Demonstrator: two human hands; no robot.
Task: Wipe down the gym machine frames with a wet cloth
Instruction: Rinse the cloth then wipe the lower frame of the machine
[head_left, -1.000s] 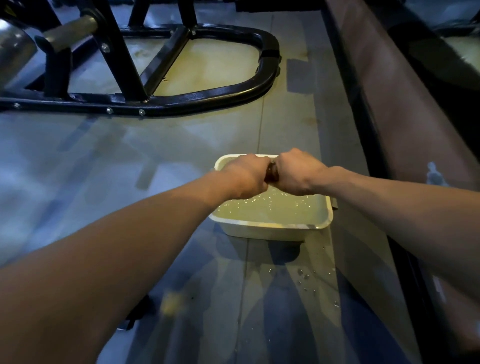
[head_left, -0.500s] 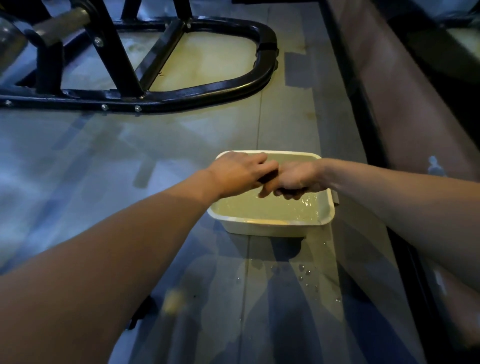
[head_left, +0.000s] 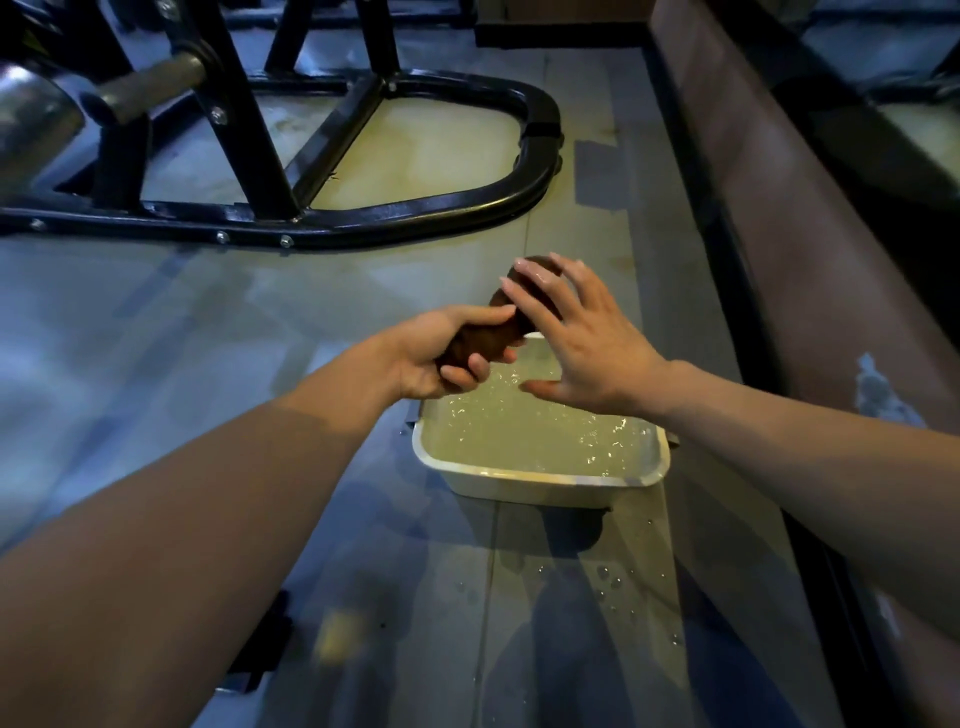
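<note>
A dark brown wet cloth (head_left: 485, 338), twisted into a roll, is gripped in my left hand (head_left: 441, 353) above the far left corner of a white basin (head_left: 540, 486) of water. My right hand (head_left: 576, 332) is spread with straight fingers; its fingertips lie against the far end of the cloth. The black tubular frame of a gym machine (head_left: 415, 213) stands on the floor beyond the basin, to the left.
A long brown bench or ledge (head_left: 810, 218) runs along the right side. Water drops (head_left: 608, 582) spot the grey floor in front of the basin. A steel roller (head_left: 31, 130) sits at the far left of the machine.
Both hands were wringing the cloth low over the water. They have risen, the right hand has let go and spread its fingers, and the left keeps hold of the cloth.
</note>
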